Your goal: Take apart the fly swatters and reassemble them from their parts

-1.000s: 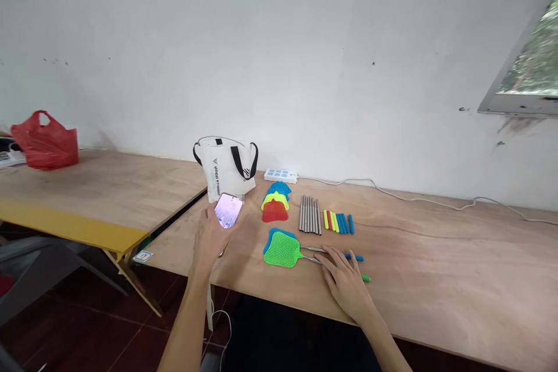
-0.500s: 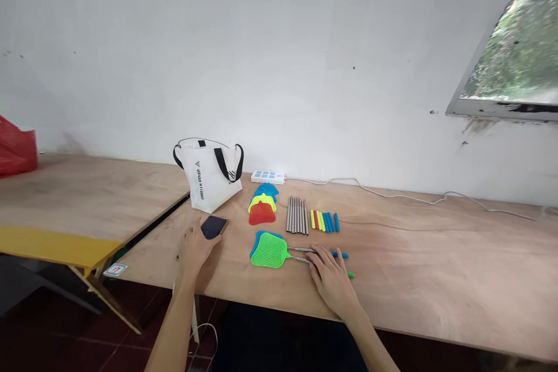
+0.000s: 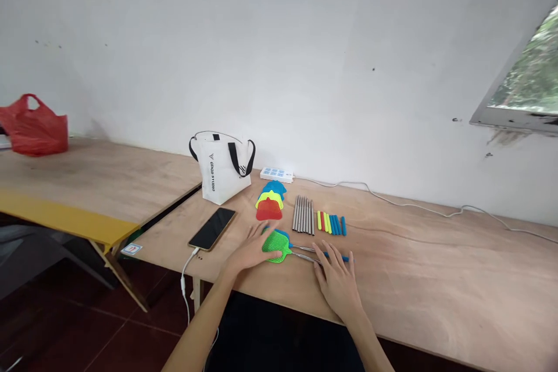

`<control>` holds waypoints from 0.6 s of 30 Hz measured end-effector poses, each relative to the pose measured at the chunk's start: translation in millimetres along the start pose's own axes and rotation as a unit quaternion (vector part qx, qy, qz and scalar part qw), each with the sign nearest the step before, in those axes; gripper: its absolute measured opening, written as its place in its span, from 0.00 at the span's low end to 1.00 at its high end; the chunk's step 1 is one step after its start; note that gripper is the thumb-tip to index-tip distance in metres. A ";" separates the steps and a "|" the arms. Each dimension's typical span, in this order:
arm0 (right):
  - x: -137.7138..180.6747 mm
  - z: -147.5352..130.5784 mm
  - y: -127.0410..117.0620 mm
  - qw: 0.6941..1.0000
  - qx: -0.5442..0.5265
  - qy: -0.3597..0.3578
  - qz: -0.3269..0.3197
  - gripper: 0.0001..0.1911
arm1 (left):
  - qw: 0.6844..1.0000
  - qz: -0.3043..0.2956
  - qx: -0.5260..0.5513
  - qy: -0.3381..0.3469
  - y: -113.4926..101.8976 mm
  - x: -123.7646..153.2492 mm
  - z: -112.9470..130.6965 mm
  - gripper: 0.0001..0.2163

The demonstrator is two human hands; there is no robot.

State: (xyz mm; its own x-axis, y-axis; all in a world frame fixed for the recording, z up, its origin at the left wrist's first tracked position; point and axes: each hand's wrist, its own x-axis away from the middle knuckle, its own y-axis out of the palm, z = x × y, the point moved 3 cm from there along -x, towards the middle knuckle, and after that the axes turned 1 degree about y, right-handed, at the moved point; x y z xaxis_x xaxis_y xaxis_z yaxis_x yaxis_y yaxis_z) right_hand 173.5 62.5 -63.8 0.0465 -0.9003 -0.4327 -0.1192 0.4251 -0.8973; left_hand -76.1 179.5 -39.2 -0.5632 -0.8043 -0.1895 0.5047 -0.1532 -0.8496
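A green fly swatter [image 3: 279, 249] lies on the table, partly over a blue fly swatter [image 3: 282, 233]. My left hand [image 3: 251, 249] rests at the left side of the swatter heads, fingers apart, covering part of the green one. Over the handle end lies my right hand [image 3: 336, 279], fingers spread, hiding the green grip; some of the blue grip shows past it. Behind them are loose swatter heads in red [image 3: 269, 209], yellow [image 3: 263, 200] and blue [image 3: 275, 187]. Several metal rods [image 3: 303, 216] lie in a row beside several coloured grips [image 3: 331, 223].
A phone [image 3: 213, 229] with a white cable [image 3: 183, 285] lies left of my hands. Behind it stand a white bag [image 3: 220, 171] and a power strip [image 3: 276, 175]. A red plastic bag [image 3: 37, 128] sits on the neighbouring table [image 3: 122, 168].
My left hand has left the phone and moved right onto the swatter heads. The phone now lies uncovered. My right hand stays over the handles. The view has turned slightly left.
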 end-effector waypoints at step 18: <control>9.7 125.2 13.9 0.986 -0.120 0.111 -0.005 0.29 | 0.992 0.104 0.075 0.006 7.0 -0.9 -11.2 0.21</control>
State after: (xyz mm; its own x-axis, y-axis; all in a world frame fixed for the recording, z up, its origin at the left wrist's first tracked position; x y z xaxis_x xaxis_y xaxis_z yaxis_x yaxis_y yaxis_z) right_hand 296.4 71.3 -91.4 -0.1667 -0.9136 -0.3709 -0.3530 0.4065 -0.8427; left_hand -79.4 185.7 -50.5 -0.4445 -0.8206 -0.3592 0.7014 -0.0694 -0.7094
